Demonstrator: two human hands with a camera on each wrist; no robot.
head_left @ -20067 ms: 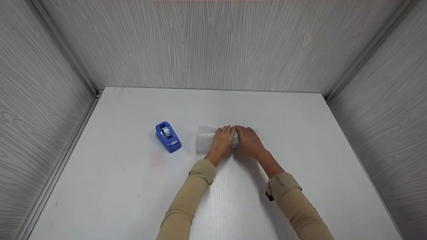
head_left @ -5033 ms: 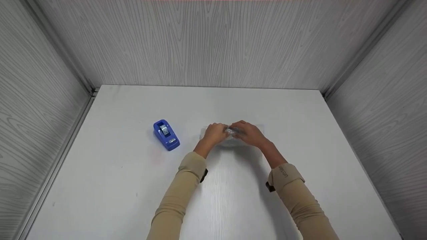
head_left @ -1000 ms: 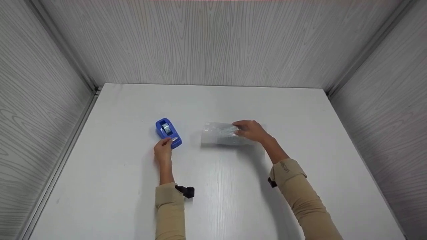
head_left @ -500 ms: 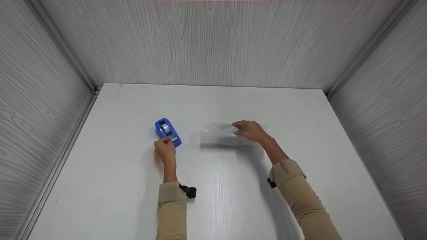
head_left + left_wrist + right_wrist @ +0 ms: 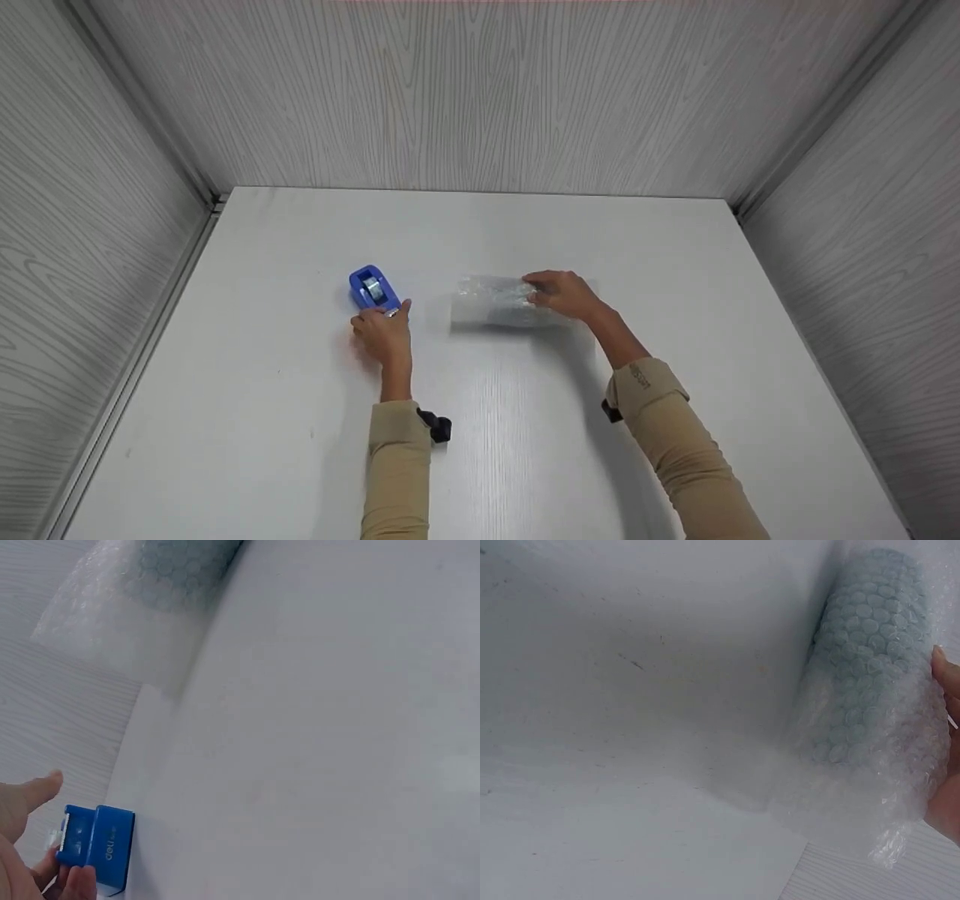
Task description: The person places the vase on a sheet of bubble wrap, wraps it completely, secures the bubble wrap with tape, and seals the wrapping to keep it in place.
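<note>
In the head view a blue tape dispenser [image 5: 388, 295] with a clear tape roll sits left of centre. My left hand [image 5: 384, 335] is at its near end. In the left wrist view, the fingertips [image 5: 81, 883] touch the side of the dispenser below the toothed cutter, while the thumb [image 5: 41, 791] is straight and apart from it. A short bit of clear tape [image 5: 54, 837] shows at the cutter. To the right lies a cylindrical bundle in bubble wrap [image 5: 491, 304], with a greenish thing inside. My right hand [image 5: 568, 295] grips the bundle towards its right end.
Everything rests on a white table [image 5: 262, 420]. Grey wood-grain panels [image 5: 480, 97] stand at the back and on both sides. Loose wrap [image 5: 840, 814] sticks out past the wrapped thing at the bundle's left end.
My left hand left the bundle for the dispenser, pinched at its cutter end, then shifted slightly right and spread its thumb away. My right hand stays on the bundle.
</note>
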